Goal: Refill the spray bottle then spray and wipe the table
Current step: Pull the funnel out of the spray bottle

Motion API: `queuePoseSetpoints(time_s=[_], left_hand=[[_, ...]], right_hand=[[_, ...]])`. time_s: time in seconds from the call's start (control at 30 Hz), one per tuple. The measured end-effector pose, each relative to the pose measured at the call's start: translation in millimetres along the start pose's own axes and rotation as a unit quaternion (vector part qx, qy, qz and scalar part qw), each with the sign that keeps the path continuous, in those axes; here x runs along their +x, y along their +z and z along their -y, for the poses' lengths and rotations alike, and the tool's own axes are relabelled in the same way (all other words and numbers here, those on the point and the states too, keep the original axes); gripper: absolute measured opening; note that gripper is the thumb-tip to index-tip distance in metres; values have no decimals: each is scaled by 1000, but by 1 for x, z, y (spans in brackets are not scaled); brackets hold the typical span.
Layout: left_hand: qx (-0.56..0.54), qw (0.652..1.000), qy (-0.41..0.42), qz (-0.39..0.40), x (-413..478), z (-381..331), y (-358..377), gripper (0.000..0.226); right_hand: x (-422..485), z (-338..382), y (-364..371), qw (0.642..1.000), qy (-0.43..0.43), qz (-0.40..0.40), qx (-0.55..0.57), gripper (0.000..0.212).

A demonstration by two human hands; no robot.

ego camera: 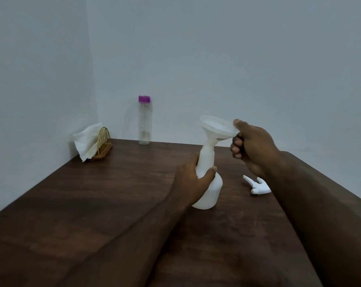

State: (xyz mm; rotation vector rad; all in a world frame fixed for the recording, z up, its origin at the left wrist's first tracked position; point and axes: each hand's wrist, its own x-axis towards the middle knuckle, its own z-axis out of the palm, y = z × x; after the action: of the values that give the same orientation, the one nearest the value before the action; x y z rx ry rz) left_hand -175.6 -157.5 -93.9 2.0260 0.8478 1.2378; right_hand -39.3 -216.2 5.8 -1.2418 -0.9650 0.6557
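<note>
A white spray bottle body stands on the dark wooden table, its top off. My left hand grips the bottle around its upper part. A translucent white funnel sits tilted in the bottle's neck. My right hand pinches the funnel's rim on its right side. The white trigger sprayer head lies on the table to the right of the bottle, partly behind my right forearm.
A clear water bottle with a purple cap stands at the back against the wall. A gold wire holder with white napkins sits in the back left corner. The table's right edge runs under my right arm.
</note>
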Motion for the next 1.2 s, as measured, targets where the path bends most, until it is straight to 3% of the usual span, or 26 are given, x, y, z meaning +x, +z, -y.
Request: queuePoseSetpoints(time_s=[0.13, 0.3, 0.47, 0.67, 0.83, 0.97, 1.13, 1.2], left_hand=[[15, 1000, -13, 10, 0, 0, 0, 53], [-53, 998, -29, -3, 2, 8, -8, 61], [-4, 997, -57, -47, 1, 44, -49, 44], [125, 985, -99, -64, 2, 92, -125, 39], [127, 984, -104, -72, 4, 106, -137, 29], [117, 984, -85, -101, 4, 107, -136, 22], [134, 982, -95, -93, 5, 113, -141, 18], [139, 983, -101, -63, 8, 117, -138, 21]], right_hand=[[-3, 9, 0, 983, 38, -27, 180, 38], [-9, 12, 3, 979, 42, -19, 198, 38], [-18, 31, 11, 997, -61, -2, 54, 29], [-34, 42, 55, 975, -187, 3, -118, 31], [-40, 16, 129, 914, -277, 28, -294, 27], [-24, -36, 181, 818, -332, 77, -464, 20], [13, -90, 208, 772, -291, 103, -556, 8], [29, -101, 210, 764, -264, 112, -578, 21]])
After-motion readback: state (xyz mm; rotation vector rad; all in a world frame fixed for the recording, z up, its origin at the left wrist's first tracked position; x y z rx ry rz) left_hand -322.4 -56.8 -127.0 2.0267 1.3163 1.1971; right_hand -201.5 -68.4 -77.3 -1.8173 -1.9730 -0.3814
